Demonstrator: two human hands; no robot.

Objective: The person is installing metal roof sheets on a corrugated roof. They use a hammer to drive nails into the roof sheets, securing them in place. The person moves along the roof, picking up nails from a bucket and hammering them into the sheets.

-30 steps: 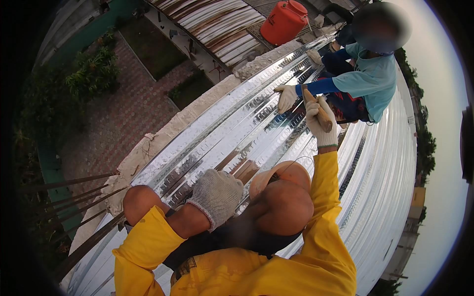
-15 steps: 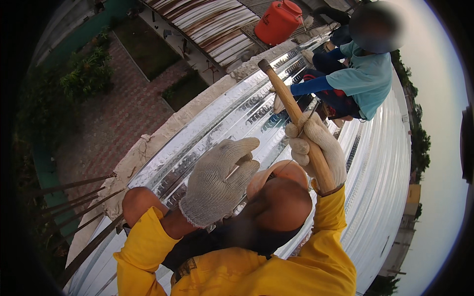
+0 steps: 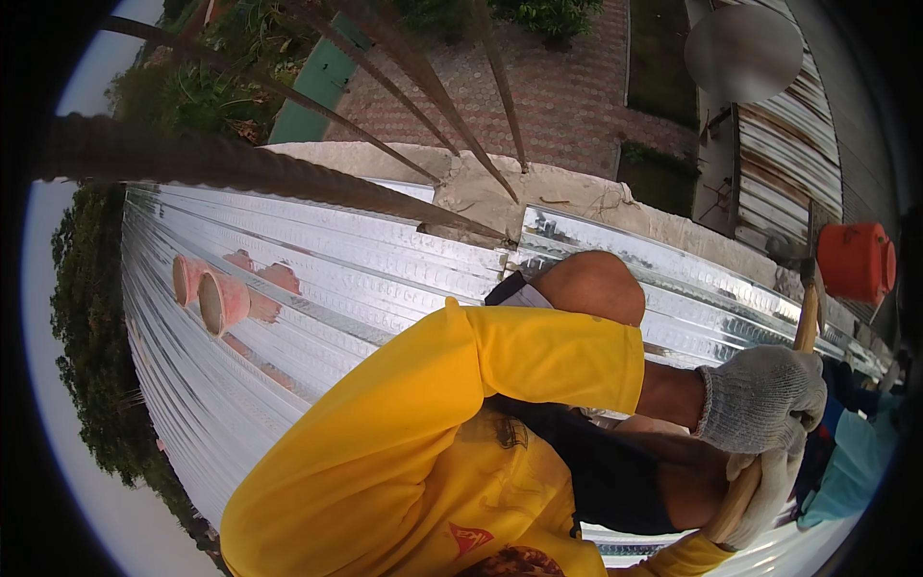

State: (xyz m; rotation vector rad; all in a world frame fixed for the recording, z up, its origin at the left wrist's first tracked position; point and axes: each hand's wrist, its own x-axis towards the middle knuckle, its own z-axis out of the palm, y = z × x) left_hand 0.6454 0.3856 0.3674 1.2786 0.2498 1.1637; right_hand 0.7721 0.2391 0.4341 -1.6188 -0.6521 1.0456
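Both of my hands wear knitted work gloves and meet at the right of the picture. My right hand (image 3: 769, 486), the lower one, is closed around the wooden handle of a hammer (image 3: 808, 322). The hammer's dark head points away, toward the roof edge. My left hand (image 3: 760, 399) lies over the middle of the handle, against the right glove. Its fingers are curled, and anything inside them is hidden. Under my bent legs are shiny corrugated metal sheets (image 3: 385, 260).
A rough concrete edge (image 3: 673, 226) borders the roof, with a paved yard far below. Several rusty rebars (image 3: 288, 188) stick out at the upper left. Two pinkish cup-shaped things (image 3: 223, 303) stand on the sheets. A red jug (image 3: 854, 264) and a co-worker's light blue shirt (image 3: 851, 466) are at right.
The view has swung left, bringing in the rebars and pinkish things. My left hand, earlier apart with its fingers parted, has come onto the handle beside my right.
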